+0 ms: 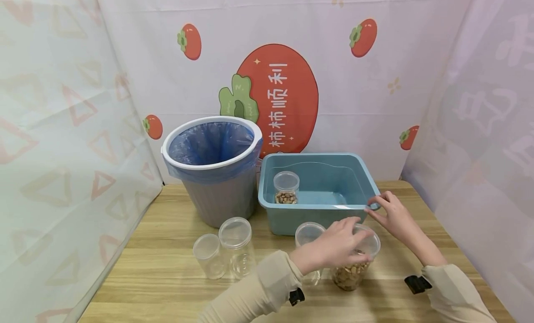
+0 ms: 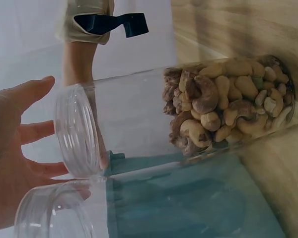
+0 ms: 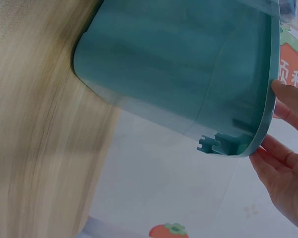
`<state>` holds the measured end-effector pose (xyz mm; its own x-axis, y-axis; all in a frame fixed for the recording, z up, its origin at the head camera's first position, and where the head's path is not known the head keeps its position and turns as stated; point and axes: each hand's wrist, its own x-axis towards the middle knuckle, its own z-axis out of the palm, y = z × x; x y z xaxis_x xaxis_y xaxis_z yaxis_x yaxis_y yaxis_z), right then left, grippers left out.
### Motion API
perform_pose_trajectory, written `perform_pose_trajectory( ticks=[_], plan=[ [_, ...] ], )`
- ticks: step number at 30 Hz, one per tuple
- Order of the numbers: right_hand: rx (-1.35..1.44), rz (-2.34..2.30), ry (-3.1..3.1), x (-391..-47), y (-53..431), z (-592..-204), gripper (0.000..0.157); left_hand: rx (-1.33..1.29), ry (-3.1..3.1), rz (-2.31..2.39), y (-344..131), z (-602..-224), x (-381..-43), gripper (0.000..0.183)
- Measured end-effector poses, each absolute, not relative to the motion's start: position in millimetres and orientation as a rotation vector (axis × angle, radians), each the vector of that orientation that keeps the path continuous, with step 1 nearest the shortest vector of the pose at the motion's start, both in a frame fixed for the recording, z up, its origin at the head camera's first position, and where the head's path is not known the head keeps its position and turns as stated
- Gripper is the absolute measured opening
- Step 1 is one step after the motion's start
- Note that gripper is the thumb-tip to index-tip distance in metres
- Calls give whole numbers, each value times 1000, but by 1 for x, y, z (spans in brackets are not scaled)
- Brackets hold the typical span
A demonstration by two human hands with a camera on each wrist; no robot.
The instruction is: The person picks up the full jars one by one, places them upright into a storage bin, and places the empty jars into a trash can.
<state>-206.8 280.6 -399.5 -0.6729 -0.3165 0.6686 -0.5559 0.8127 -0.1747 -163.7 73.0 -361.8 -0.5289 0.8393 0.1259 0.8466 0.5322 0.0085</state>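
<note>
A clear lidded jar (image 1: 351, 274), partly filled with mixed nuts (image 2: 233, 101), stands upright on the table in front of a blue plastic tub (image 1: 317, 218). My left hand (image 1: 333, 246) is spread around the top of this jar. In the left wrist view its thumb stands off the lid (image 2: 78, 131) and its fingers reach behind it. My right hand (image 1: 392, 216) pinches the tub's rim (image 3: 268, 111) at the near right corner. Left of the nut jar, another clear jar (image 1: 308, 232) is partly hidden behind my left hand and wrist.
Inside the tub, at its left, sits a smaller nut jar (image 1: 286, 187). A grey waste bin (image 1: 225, 198) with a blue liner (image 1: 200, 147) stands left of the tub. Two empty clear jars, one short (image 1: 208, 256) and one taller (image 1: 238, 244), stand in front of the bin.
</note>
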Motion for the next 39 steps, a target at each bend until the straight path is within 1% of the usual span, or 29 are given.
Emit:
perform_pose_trajectory(
  ticks=[17,33,39],
  plan=[
    [628,493,-2367,-205,278,-397,27,-1393,-2700,-88,82,-372,-162,52],
    [621,503,-2387,-206,280,-399,25,-1338,-2786,-194,86,-363,-169,53],
    [621,505,-2382,-206,280,-398,26,-1343,-2745,-259,82,-350,-168,52]
  ],
)
